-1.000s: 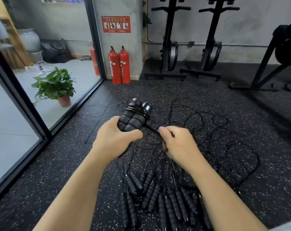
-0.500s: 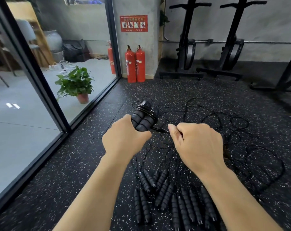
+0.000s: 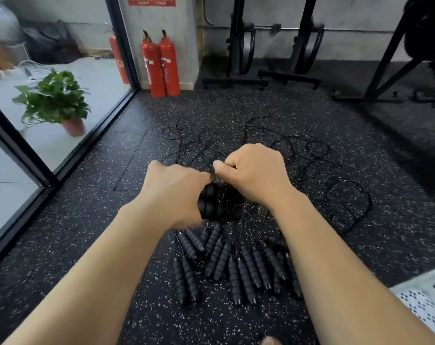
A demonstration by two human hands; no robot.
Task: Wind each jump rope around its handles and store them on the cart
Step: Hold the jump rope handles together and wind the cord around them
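Left grip [image 3: 176, 192] clamped round the paired handles [image 3: 209, 206], holding them together as a spool. Right grip [image 3: 256, 175], touching it just above, pinches the cord [image 3: 223, 194], likely tensioning a turn. Unwound ropes [image 3: 236, 265] lie on the floor [image 3: 87, 220] below both grips.
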